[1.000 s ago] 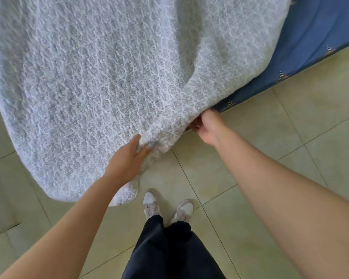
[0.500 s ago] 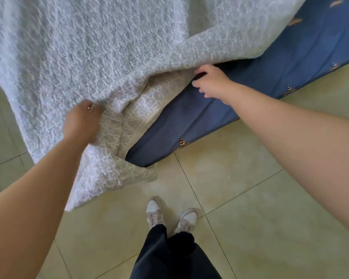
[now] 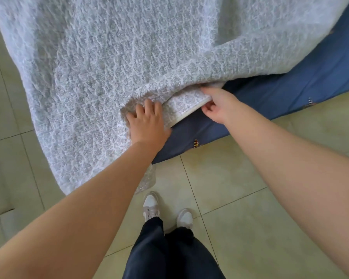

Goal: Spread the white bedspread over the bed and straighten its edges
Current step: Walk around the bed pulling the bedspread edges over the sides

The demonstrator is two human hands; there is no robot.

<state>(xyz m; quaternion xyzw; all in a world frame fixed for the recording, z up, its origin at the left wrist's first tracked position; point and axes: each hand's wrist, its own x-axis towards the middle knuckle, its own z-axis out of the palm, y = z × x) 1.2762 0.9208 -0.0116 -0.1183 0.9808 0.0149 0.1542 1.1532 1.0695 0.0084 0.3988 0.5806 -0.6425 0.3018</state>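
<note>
The white textured bedspread (image 3: 101, 63) fills the upper part of the head view and hangs off the bed corner down to the floor at the left. Its edge is folded back near the middle, baring the blue patterned sheet (image 3: 270, 101) on the bed. My left hand (image 3: 147, 121) lies on the fold with its fingers curled into the fabric. My right hand (image 3: 216, 105) pinches the folded edge just to the right, thumb under and fingers over it.
Beige floor tiles (image 3: 240, 178) run along the bed's near side. My feet in white shoes (image 3: 151, 204) and dark trousers (image 3: 169, 248) stand close to the bed corner. More tiled floor shows at the left (image 3: 6, 137).
My left hand moved right along the bedspread to the folded edge, close to my right hand. My right hand shifted lower, and the cloth covers more of the blue sheet than half a second ago.
</note>
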